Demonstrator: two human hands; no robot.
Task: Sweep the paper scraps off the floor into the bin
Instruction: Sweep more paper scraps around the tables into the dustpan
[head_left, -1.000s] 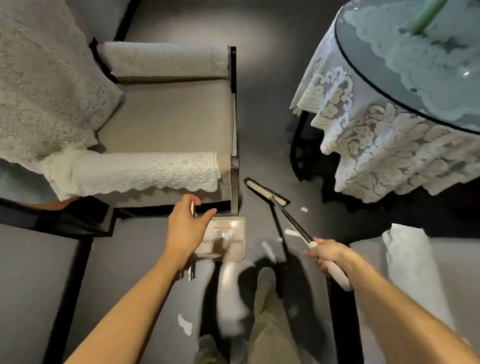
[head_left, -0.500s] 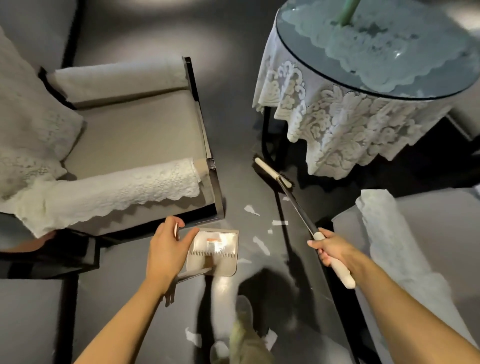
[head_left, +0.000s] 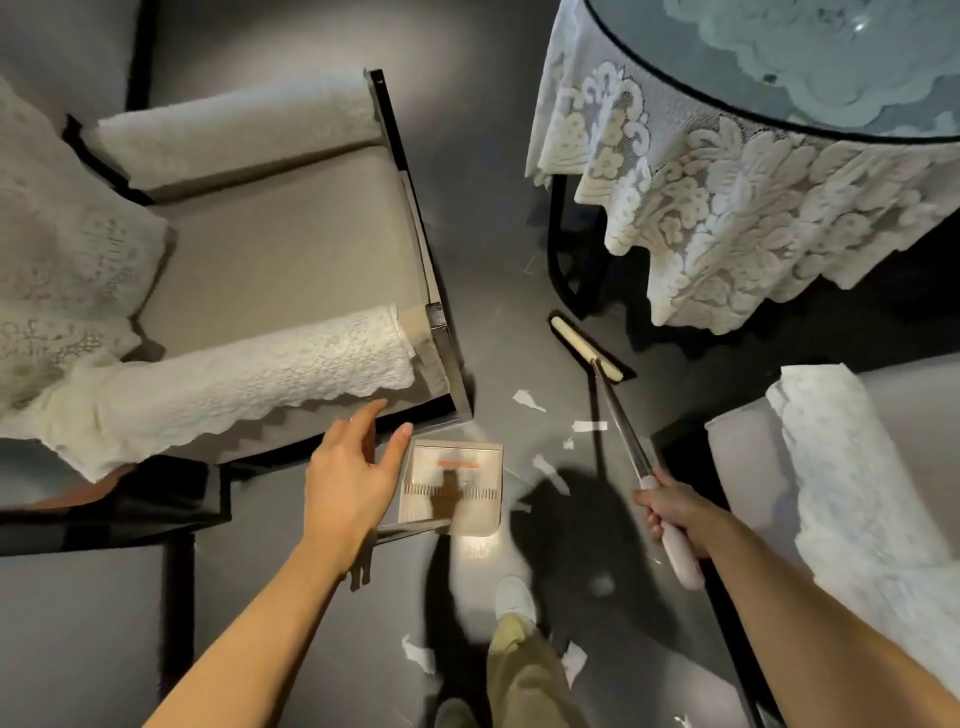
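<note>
Several white paper scraps lie on the dark floor, among them one scrap (head_left: 529, 400) near the armchair corner, a strip (head_left: 589, 426) beside the broom shaft and a scrap (head_left: 418, 654) by my shoe. A beige dustpan (head_left: 452, 488) stands flat on the floor, its thin handle rising toward my left wrist. My left hand (head_left: 348, 478) hovers just left of the pan with fingers straight and spread; whether the palm touches the handle is hidden. My right hand (head_left: 672, 512) grips the pink handle of the broom, whose head (head_left: 587, 351) rests on the floor by the table leg.
A lace-covered armchair (head_left: 270, 249) stands at left, its dark frame corner close to the dustpan. A round glass table with a lace cloth (head_left: 727, 208) fills the upper right. Another lace-draped seat (head_left: 852, 493) is at right. My shoe and trouser leg (head_left: 514, 623) are below the pan.
My left hand's fingers have straightened and spread from their curl at the dustpan handle. The broom head stays by the table leg, and the view has shifted.
</note>
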